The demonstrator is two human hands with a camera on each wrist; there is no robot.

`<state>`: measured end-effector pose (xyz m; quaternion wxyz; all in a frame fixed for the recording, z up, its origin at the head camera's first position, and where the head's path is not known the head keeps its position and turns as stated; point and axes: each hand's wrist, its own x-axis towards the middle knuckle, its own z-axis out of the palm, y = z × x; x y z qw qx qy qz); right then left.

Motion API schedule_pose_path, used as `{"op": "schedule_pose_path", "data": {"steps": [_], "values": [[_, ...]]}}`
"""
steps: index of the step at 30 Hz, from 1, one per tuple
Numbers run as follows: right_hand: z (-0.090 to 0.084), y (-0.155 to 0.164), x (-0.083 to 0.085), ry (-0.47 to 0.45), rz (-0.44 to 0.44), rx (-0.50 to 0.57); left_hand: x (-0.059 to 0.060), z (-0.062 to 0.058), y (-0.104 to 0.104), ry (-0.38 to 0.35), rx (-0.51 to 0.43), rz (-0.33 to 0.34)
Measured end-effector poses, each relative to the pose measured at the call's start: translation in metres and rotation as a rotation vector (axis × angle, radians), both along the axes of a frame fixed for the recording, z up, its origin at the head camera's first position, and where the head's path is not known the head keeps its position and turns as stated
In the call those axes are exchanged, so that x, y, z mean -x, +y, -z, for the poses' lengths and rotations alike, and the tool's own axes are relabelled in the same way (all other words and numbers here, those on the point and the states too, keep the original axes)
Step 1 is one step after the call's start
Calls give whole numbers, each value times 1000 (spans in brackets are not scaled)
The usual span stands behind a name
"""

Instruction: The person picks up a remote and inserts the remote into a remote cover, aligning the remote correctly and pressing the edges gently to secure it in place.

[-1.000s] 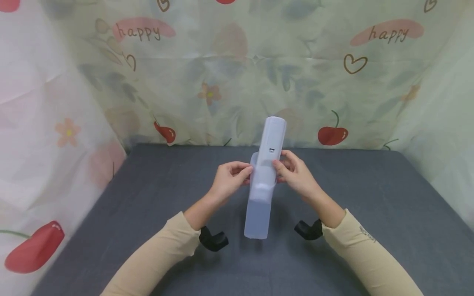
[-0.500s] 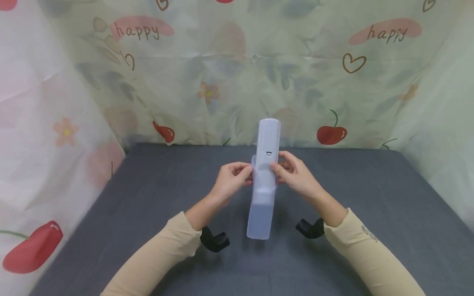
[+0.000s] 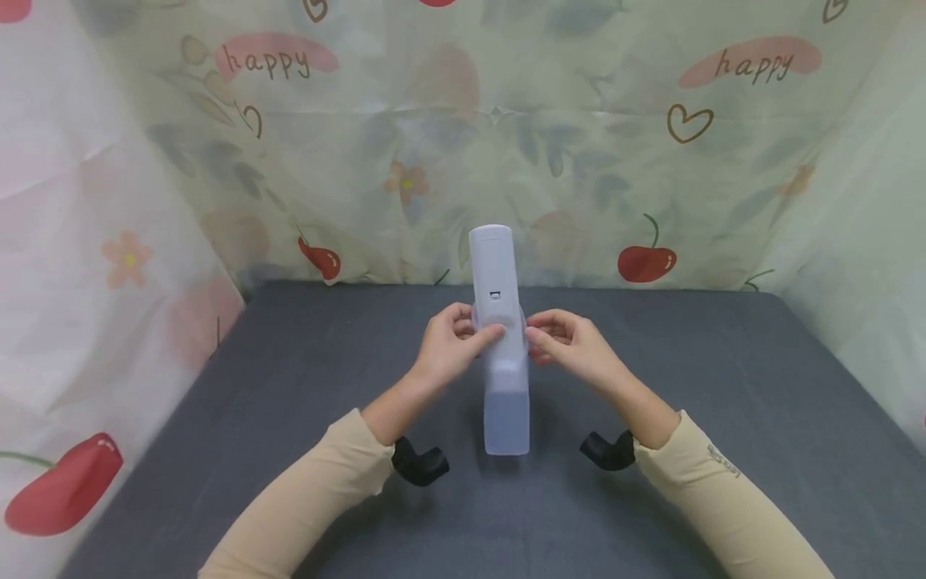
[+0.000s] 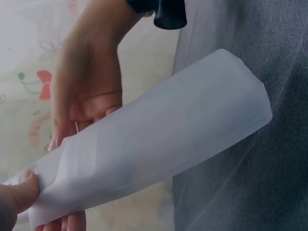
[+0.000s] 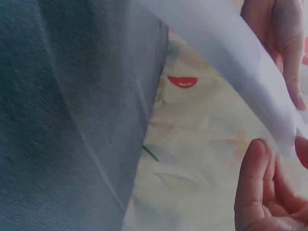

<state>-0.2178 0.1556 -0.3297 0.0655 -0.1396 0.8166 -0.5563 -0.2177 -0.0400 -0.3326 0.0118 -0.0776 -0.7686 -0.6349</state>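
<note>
We've got the gray table [image 3: 723, 386] below, remote [image 3: 495, 281] half inside the translucent sleeve [image 3: 505, 402], held upright above table ctr. Left hand [image 3: 448, 350] fingers pinch sleeve's top edge; right hand [image 3: 571, 346] fingers pinch its other side.

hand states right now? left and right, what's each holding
Left hand: pinching the translucent sleeve around the white remote.
Right hand: fingers curled at the sleeve's other edge, apparently pinching it.
</note>
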Motion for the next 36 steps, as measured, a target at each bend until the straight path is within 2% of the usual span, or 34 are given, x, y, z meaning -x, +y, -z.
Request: {"op": "schedule_pose_path", "data": {"steps": [4,9,16,19,24,26,29,33,36], "values": [[3,-1,-1,3,-10,-7,0,1,-2,38,26,13],[0,-6,-4,71,60,2,-3,-1,-2,86,53,56],[-3,-7,-4,106,122,16,-5,-7,-1,111,175,88],[-3,-5,-3,87,94,21,-5,-7,-1,107,195,91],[-5,-2,-4,4,-14,0,-6,-4,-1,95,205,77],[-7,-3,-5,-10,-24,4,-6,-3,-1,88,213,75],[-8,-5,-5,15,-7,1,-8,-2,1,93,223,87],[-8,-4,-2,66,15,-8,-9,0,2,90,178,106],[-7,-2,0,83,36,16,-9,1,1,17,61,90]]}}
